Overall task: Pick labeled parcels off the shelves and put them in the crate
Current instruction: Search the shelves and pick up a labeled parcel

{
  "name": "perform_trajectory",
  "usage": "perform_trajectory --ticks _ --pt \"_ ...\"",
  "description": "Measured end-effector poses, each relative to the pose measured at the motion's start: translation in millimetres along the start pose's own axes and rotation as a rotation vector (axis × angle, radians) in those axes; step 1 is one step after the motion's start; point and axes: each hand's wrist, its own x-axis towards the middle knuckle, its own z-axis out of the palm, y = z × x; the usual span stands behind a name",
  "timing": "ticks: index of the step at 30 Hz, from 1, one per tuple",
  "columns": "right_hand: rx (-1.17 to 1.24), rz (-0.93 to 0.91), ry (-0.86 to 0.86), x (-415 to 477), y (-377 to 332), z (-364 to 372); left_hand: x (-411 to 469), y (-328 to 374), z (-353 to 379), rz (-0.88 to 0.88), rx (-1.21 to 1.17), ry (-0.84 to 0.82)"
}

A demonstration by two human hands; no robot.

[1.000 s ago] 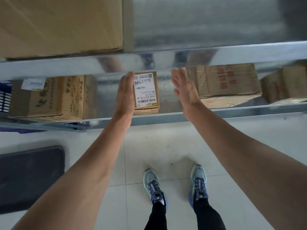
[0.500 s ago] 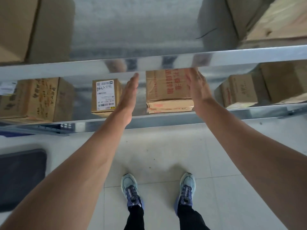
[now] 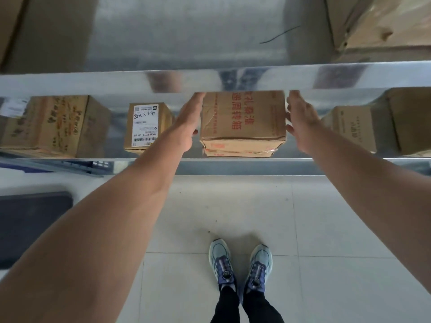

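Note:
A cardboard box with red printed characters [image 3: 242, 122] stands on the metal shelf [image 3: 233, 163]. My left hand [image 3: 190, 120] lies flat along its left side, fingers straight. My right hand [image 3: 300, 115] is at its right side, fingers straight with the tips bent toward the box wall. Both sets of fingertips are hidden under the upper shelf's front rail [image 3: 210, 78]. Left of my left hand stands a small box with a white shipping label [image 3: 145, 124].
More cardboard boxes stand on the same shelf at the left [image 3: 53, 127] and right [image 3: 352, 127], and large ones on the shelf above [image 3: 384, 26]. A dark mat [image 3: 30, 227] lies on the tiled floor at left. A blue crate edge [image 3: 98, 165] shows under the shelf.
The view shifted right, from the small labeled box to the red-printed box. Both hands moved from around the labeled box to the two sides of the red-printed box.

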Motion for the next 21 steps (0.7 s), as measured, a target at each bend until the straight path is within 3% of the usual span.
perform_trajectory --ticks 8,17,21 --pt "0.094 0.058 -0.032 9 -7 4 8 0 -1 -0.081 -0.043 -0.054" --pt "0.321 -0.057 0.043 -1 -12 -13 0 0 -7 0.022 -0.292 0.003" --pt "0.287 -0.073 0.035 -7 -11 -14 2 -6 -9 0.076 -0.397 -0.06"
